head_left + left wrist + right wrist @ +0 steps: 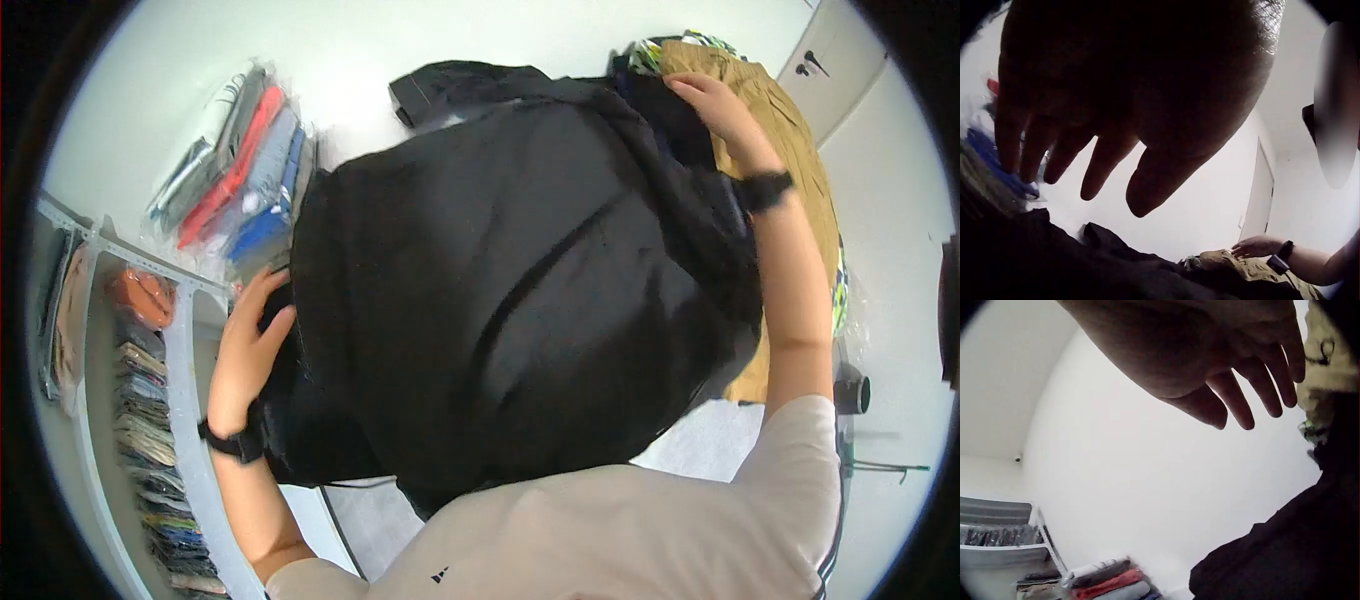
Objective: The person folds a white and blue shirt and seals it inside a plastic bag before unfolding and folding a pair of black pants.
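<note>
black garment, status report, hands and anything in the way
Left hand, right hand: fingers extended, gripping nothing. Black garment spread, creased. Tan garment beside it, right side. Nothing piled on it.

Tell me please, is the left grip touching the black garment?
Apart: the left wrist view shows white wall between the left grip and the black garment below.

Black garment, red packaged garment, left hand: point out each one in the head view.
Black garment [440, 290]: head view, on the middle of its broad spread cloth.
Red packaged garment [237, 168]: head view, on the middle of its long red strip.
Left hand [243, 338]: head view, on the back of it.
</note>
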`<control>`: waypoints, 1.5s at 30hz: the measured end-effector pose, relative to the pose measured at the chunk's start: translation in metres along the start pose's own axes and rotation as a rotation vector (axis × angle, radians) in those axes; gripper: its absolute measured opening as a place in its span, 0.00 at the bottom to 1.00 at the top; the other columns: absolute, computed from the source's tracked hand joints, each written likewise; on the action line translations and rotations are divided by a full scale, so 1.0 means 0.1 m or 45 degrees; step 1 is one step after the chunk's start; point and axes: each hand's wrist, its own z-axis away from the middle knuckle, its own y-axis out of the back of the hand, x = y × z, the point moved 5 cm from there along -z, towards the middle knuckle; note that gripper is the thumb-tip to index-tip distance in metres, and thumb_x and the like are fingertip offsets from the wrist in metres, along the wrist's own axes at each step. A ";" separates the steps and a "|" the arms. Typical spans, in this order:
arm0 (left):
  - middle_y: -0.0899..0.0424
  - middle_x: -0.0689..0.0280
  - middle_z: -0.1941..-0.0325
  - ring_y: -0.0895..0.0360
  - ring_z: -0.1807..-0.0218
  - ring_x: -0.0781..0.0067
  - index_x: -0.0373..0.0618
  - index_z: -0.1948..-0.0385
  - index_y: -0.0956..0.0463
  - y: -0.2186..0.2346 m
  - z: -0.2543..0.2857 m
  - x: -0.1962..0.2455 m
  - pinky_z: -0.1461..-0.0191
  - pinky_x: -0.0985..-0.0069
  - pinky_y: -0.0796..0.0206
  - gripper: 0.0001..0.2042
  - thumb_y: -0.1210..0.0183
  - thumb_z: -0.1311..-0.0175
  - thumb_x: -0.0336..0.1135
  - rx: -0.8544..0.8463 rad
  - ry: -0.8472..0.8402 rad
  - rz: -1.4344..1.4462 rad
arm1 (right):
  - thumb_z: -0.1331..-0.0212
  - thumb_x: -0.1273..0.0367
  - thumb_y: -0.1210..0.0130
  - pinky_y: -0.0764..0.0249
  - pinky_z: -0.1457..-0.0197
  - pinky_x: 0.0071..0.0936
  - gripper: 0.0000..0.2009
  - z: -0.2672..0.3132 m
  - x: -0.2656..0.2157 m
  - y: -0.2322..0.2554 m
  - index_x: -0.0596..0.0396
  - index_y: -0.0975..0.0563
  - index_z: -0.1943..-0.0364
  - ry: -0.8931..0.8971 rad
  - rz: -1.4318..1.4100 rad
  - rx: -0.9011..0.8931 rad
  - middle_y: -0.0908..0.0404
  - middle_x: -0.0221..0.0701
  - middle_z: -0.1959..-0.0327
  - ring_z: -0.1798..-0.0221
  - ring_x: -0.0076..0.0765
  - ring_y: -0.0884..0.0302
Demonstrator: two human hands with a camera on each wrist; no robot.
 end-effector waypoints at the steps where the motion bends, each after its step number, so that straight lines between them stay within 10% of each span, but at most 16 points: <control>1: 0.32 0.56 0.40 0.36 0.38 0.62 0.44 0.46 0.32 0.00 0.23 -0.09 0.40 0.71 0.43 0.19 0.46 0.41 0.31 0.025 0.052 0.101 | 0.38 0.61 0.53 0.38 0.44 0.23 0.17 0.28 0.00 0.16 0.59 0.25 0.52 0.075 0.101 0.040 0.22 0.33 0.54 0.49 0.29 0.29; 11: 0.21 0.62 0.59 0.24 0.63 0.75 0.35 0.48 0.32 -0.73 1.49 -0.44 0.60 0.82 0.34 0.18 0.47 0.39 0.32 0.032 0.665 0.741 | 0.45 0.60 0.43 0.29 0.58 0.25 0.21 2.28 0.94 0.48 0.65 0.28 0.55 -0.463 0.271 0.225 0.21 0.39 0.67 0.64 0.33 0.23; 15: 0.22 0.61 0.60 0.24 0.62 0.75 0.34 0.46 0.35 -0.92 1.27 -0.47 0.59 0.80 0.33 0.25 0.42 0.42 0.39 0.290 0.693 1.080 | 0.49 0.54 0.41 0.28 0.58 0.28 0.29 2.33 1.20 0.25 0.68 0.31 0.54 -0.590 0.173 0.387 0.21 0.46 0.64 0.62 0.41 0.21; 19: 0.24 0.63 0.61 0.27 0.61 0.76 0.36 0.54 0.30 -0.84 1.00 -0.23 0.60 0.81 0.35 0.23 0.39 0.46 0.43 0.110 0.753 1.014 | 0.46 0.56 0.44 0.30 0.57 0.31 0.23 2.24 1.07 0.23 0.68 0.25 0.63 -0.450 0.133 0.424 0.20 0.44 0.67 0.62 0.44 0.21; 24: 0.24 0.67 0.69 0.29 0.71 0.78 0.41 0.65 0.27 -0.76 0.88 -0.29 0.70 0.80 0.37 0.12 0.40 0.47 0.37 0.178 0.663 0.953 | 0.39 0.63 0.50 0.32 0.56 0.24 0.17 2.10 1.18 0.55 0.65 0.26 0.56 -0.122 -0.092 0.667 0.20 0.35 0.62 0.61 0.26 0.27; 27: 0.26 0.71 0.77 0.33 0.83 0.83 0.40 0.67 0.27 -0.43 0.95 -0.29 0.83 0.86 0.48 0.08 0.42 0.47 0.32 0.544 0.583 1.030 | 0.38 0.60 0.51 0.32 0.58 0.22 0.18 2.15 1.76 0.71 0.63 0.25 0.56 -0.394 -0.400 0.732 0.21 0.31 0.64 0.63 0.25 0.27; 35: 0.21 0.63 0.65 0.27 0.74 0.82 0.35 0.51 0.32 -0.68 1.55 -0.51 0.76 0.89 0.40 0.21 0.45 0.39 0.41 0.186 0.747 1.185 | 0.39 0.59 0.50 0.29 0.60 0.23 0.20 2.68 1.73 0.41 0.65 0.27 0.54 -0.737 -0.790 0.283 0.22 0.32 0.60 0.61 0.27 0.25; 41: 0.19 0.59 0.64 0.23 0.67 0.72 0.35 0.58 0.26 -1.22 2.14 -0.15 0.63 0.79 0.33 0.21 0.49 0.37 0.48 -0.242 0.825 0.908 | 0.40 0.63 0.48 0.27 0.64 0.22 0.16 3.43 1.13 -0.10 0.63 0.26 0.57 -0.816 -0.480 -0.024 0.20 0.31 0.65 0.64 0.25 0.24; 45: 0.22 0.57 0.56 0.26 0.53 0.68 0.35 0.55 0.27 -1.70 2.20 -0.04 0.48 0.75 0.37 0.26 0.49 0.38 0.54 -0.513 0.727 0.857 | 0.39 0.61 0.49 0.28 0.58 0.25 0.17 3.38 1.07 -0.01 0.61 0.27 0.54 -0.530 -0.702 0.239 0.22 0.30 0.60 0.63 0.27 0.25</control>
